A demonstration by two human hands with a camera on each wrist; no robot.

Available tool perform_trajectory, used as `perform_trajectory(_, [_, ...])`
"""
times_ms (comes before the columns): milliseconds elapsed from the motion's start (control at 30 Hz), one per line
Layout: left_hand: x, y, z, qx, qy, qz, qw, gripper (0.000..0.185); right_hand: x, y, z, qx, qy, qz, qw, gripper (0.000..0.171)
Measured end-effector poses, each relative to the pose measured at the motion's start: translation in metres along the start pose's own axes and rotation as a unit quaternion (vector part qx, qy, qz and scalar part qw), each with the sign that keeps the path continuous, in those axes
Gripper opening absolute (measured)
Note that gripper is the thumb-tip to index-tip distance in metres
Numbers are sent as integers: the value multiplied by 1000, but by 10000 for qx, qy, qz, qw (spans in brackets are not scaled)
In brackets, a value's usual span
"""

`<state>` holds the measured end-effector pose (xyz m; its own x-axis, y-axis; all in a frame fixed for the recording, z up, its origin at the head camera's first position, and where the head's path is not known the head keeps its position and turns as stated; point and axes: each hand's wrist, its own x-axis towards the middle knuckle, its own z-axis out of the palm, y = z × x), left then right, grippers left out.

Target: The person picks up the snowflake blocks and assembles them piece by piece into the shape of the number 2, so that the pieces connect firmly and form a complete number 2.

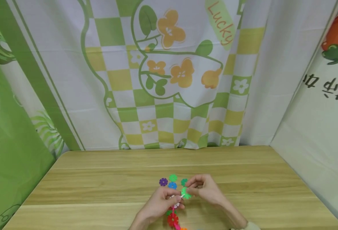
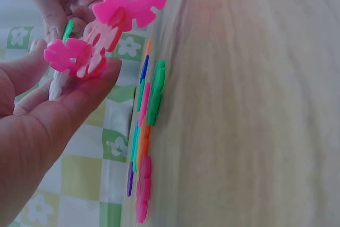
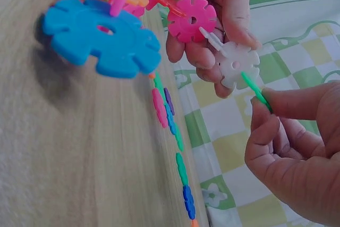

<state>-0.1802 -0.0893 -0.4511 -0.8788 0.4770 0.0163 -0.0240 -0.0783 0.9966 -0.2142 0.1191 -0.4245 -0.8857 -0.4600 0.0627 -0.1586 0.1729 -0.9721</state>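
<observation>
The right wrist view shows the right hand (image 3: 297,147) pinching a green disc (image 3: 257,93) edge-on between thumb and fingertips, its other fingers curled. The disc's rim meets a white disc (image 3: 239,66) gripped at its side by the left hand (image 1: 158,203), thumb against fingers; that grip probably leaves the notches reachable while steadying the piece. Whether green and white are interlocked, I cannot tell. Both discs are over the worktop (image 1: 100,179), toward its near edge. They look thin, flat and round, like plastic, with notched rims; the white one shows a small central hole. From the white disc a chain trails toward the near edge, pink disc (image 3: 192,19) and blue disc (image 3: 103,38) among its links, set at differing angles. Beyond the hands, well short of the far edge, loose discs (image 1: 163,182) lie flat, perhaps kept there within easy reach.
</observation>
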Motion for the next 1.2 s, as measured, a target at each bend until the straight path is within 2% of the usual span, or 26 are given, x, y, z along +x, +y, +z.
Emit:
perform_trajectory(267, [-3,9,-1,281,104,-84,9995,26,0,-4,-4,134,-170,199,9996,22])
perform_trajectory(600, [-8,16,-5,597,-5,195,9980,26,-3,-7,-7,423,-530,204,9975,28])
perform_trajectory(800, [-11,24,-9,808,147,109,9966,31,3,-2,-22,165,-234,478,9984,35])
perform_trajectory(1100, [-13,33,-13,1061,195,92,9941,34,22,21,-39,-315,282,670,9969,25])
perform_trajectory(1200, [-13,35,-14,1033,205,36,9944,34,27,28,-43,-674,399,643,9949,23])
